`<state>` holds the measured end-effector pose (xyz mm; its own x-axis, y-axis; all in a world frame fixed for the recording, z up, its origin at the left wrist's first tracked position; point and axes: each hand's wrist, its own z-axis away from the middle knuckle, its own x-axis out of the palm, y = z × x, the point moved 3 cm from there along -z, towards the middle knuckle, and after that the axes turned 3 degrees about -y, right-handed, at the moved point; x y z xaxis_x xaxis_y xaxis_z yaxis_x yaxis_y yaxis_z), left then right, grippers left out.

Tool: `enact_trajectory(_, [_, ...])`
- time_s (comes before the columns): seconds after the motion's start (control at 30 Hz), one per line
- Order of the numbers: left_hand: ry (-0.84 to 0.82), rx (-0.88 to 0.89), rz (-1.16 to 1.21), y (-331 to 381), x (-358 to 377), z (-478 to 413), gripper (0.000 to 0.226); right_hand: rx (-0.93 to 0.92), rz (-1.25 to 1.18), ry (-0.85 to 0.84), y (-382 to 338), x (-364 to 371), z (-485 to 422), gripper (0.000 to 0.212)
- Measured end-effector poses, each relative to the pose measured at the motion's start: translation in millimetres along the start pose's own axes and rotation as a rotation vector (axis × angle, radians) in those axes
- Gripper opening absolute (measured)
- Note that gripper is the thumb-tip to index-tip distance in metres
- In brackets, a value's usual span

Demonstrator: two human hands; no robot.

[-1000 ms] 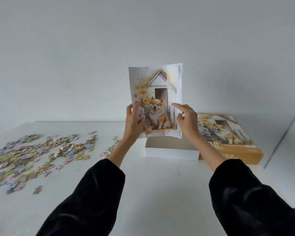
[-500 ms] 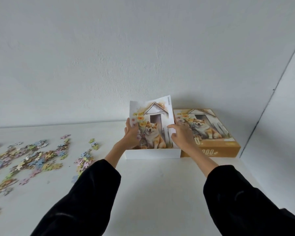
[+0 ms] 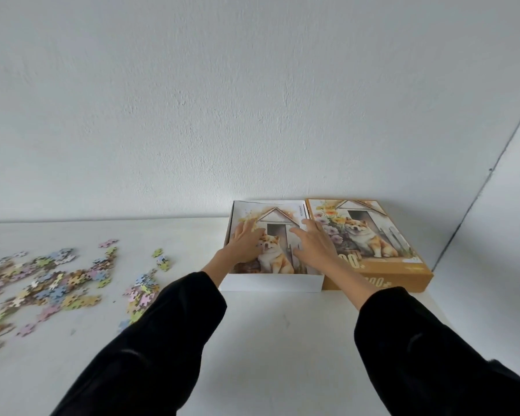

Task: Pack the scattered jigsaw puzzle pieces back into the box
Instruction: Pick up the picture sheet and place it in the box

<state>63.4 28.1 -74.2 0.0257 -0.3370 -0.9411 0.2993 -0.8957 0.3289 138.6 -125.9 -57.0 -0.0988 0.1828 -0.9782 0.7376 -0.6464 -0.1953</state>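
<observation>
Hands flat, both of them. Left hand (image 3: 245, 243) and right hand (image 3: 314, 244) lie palm-down, fingers spread wide, gripping nothing, pressing the reference sheet (image 3: 275, 235) into the open white box (image 3: 270, 283). Sheet lies roughly flat inside, dog-and-kennel print up, far edge near the back wall of the box.

Lid (image 3: 370, 244), same picture, tan sides, sits touching the box on its right, top face up. Both stand at the back of the white table (image 3: 267, 340), against the wall.

Puzzle pieces (image 3: 57, 280) are all out on the table, well apart to the left, in a loose spread; closest few lie near the left sleeve. Can't see any in the box, though the sheet covers the floor of it.

Step in hand, my read: seating the sheet as a liner. Packing proper not started.

Next move calls for: release the sheet, reach left, gather pieces in handfuls or sweep them toward the box. Pulling the box nearer the pile would cut the carry.
</observation>
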Motion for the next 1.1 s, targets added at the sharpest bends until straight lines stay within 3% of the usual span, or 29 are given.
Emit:
enact_trajectory(0.2, [-0.005,-0.043,-0.022,-5,1,-28,0.045,-0.060,-0.028,-0.066,-7,4,-32,0.067])
enact_trajectory(0.47, [0.073,-0.069,-0.103,-19,11,-42,0.047,0.017,0.025,-0.046,-6,29,-59,0.028])
enact_trajectory(0.53, [0.087,-0.075,-0.051,-18,10,-43,0.045,0.029,0.018,-0.061,-7,31,-62,0.029])
enact_trajectory(0.67, [0.015,-0.072,0.029,-24,15,-49,0.048,0.055,-0.131,-0.074,-6,38,-66,0.052])
enact_trajectory(0.8, [-0.037,-0.086,0.032,-27,20,-51,0.050,0.109,-0.169,-0.091,-6,48,-62,0.045])
enact_trajectory(1.0, [0.143,-0.053,0.016,-15,7,-42,0.039,0.079,-0.133,-0.078,-7,39,-59,0.043])
enact_trajectory(1.1, [0.062,-0.090,-0.083,-10,8,-38,0.040,0.088,-0.140,-0.075,-7,42,-52,0.032])
